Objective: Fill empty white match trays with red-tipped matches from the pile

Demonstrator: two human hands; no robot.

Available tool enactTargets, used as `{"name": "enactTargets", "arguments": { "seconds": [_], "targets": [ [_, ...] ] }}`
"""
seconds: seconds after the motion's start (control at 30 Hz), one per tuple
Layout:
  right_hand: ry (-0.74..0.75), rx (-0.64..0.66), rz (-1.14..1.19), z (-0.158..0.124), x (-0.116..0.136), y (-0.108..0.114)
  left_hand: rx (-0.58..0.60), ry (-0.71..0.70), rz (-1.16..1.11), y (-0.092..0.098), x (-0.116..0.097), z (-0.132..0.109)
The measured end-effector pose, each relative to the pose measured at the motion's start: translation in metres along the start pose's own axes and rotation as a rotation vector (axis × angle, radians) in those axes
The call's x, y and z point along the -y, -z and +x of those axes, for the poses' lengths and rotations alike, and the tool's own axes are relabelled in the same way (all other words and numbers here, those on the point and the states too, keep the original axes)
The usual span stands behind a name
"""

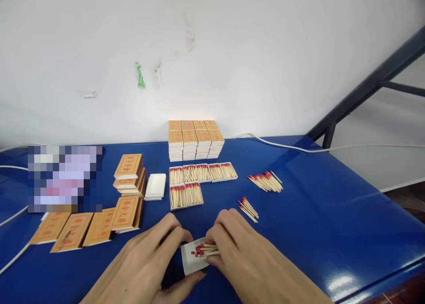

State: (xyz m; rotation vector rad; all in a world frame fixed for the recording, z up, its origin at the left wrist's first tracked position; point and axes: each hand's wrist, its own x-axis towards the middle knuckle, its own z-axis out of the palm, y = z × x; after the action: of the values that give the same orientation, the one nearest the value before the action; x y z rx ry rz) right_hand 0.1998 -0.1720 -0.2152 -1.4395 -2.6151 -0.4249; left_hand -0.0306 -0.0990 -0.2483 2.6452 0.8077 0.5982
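Note:
At the near middle of the table, a white matchbox tray [188,260] sits between my hands. My left hand [154,255] is closed round its left side, the thumb at the near edge and the fingers at the far one. A bunch of red-headed matches [207,250] is pinched in my right hand [234,246], its heads over the tray; my palm hides the other ends. Just beyond my right hand lies a small group of loose matches [249,209]. Several trays filled with matches [189,186] stand in two rows farther off.
Closed matchboxes [195,139] are stacked against the wall. To the left are a pile of orange matchbox sleeves [129,167], flatter sleeves [73,228], and stacked white trays [156,186]. A larger match pile [266,181] lies at right. A white cable [285,144] runs along the back.

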Motion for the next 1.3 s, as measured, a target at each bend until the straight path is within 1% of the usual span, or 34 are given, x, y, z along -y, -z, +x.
{"name": "enactTargets", "arguments": {
  "seconds": [0.13, 0.27, 0.33, 0.43, 0.5, 0.6, 0.7, 0.8, 0.93, 1.0, 1.13, 1.3],
  "targets": [
    [0.085, -0.009, -0.038, 0.015, 0.009, -0.006, 0.018, 0.007, -0.053, 0.0, 0.0, 0.003],
    [0.117, -0.011, 0.011, 0.028, 0.011, -0.01, 0.024, 0.021, -0.097, 0.001, -0.001, 0.003],
    [0.132, -0.016, 0.036, 0.029, 0.008, -0.008, 0.024, 0.039, -0.122, 0.001, -0.001, 0.003],
    [0.133, -0.01, 0.103, 0.023, -0.002, -0.001, 0.044, 0.074, -0.145, -0.001, 0.001, 0.002],
    [0.086, 0.029, 0.203, 0.015, -0.008, 0.004, 0.044, 0.086, -0.147, -0.002, 0.002, 0.0],
    [-0.042, 0.081, 0.433, 0.003, -0.014, 0.006, 0.03, 0.09, -0.157, -0.004, 0.002, -0.001],
    [-0.192, 0.113, 0.685, -0.004, -0.015, 0.001, 0.055, 0.108, -0.196, -0.004, 0.002, -0.001],
    [-0.316, 0.098, 0.84, -0.006, -0.013, -0.006, 0.096, 0.13, -0.226, -0.004, 0.003, -0.002],
    [-0.358, 0.086, 0.898, -0.006, -0.01, -0.007, 0.089, 0.124, -0.228, -0.003, 0.005, -0.003],
    [-0.357, 0.059, 0.898, -0.006, -0.007, -0.008, 0.08, 0.11, -0.222, -0.003, 0.004, -0.002],
    [-0.322, -0.043, 0.851, -0.006, 0.001, -0.016, 0.071, 0.099, -0.207, -0.001, 0.001, 0.002],
    [-0.339, -0.094, 0.787, -0.006, 0.006, -0.022, 0.064, 0.09, -0.22, -0.001, 0.003, 0.001]
  ]
}}
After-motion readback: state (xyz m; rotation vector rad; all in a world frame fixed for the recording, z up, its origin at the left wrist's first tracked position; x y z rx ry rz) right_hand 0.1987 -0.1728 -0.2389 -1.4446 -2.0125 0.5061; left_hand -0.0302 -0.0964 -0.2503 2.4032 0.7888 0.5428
